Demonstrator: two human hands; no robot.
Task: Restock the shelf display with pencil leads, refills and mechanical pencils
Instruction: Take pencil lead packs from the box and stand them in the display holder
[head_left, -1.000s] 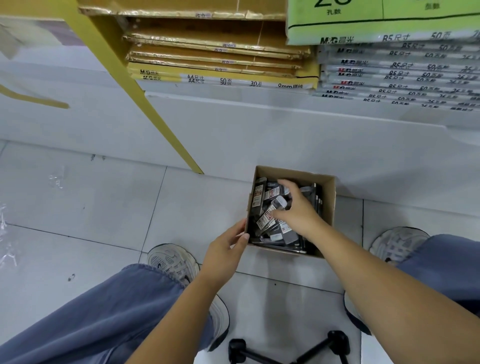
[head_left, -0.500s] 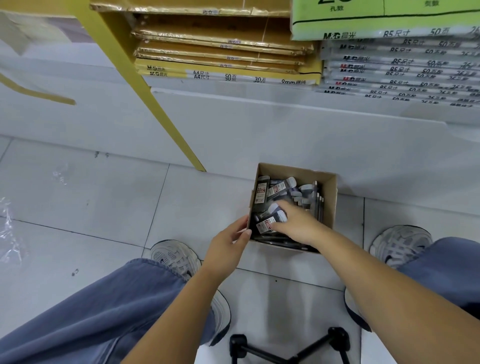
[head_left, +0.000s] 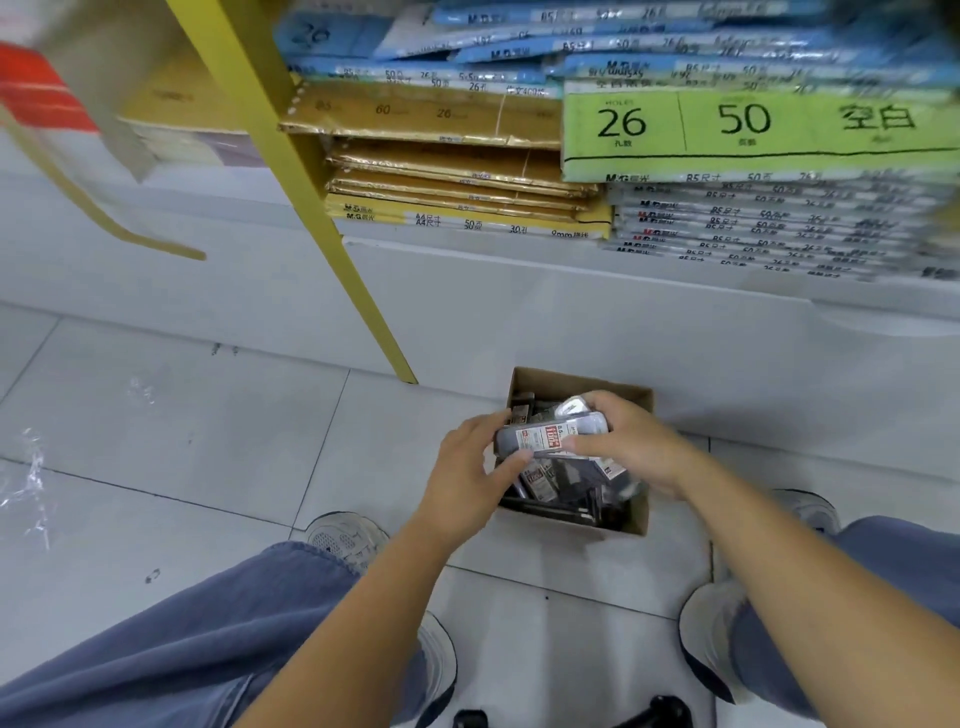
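While your left grip (head_left: 475, 470) and right grip (head_left: 636, 441) both clasp the bundle of lead packs (head_left: 550, 435) just above the cardboard box (head_left: 638, 512) at centre frame, mind the lower packs. Pinched only at the ends, one may slip out and drop into the box or onto the floor (head_left: 208, 441).

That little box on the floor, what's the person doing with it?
A person is bent over a small cardboard box on the tiled floor, in front of a store shelf. Both hands hold a bundle of pencil lead packs over the box: the left hand pinches one end and the right hand grips the other. More loose packs lie inside the box. The shelf above holds stacks of paper pads.
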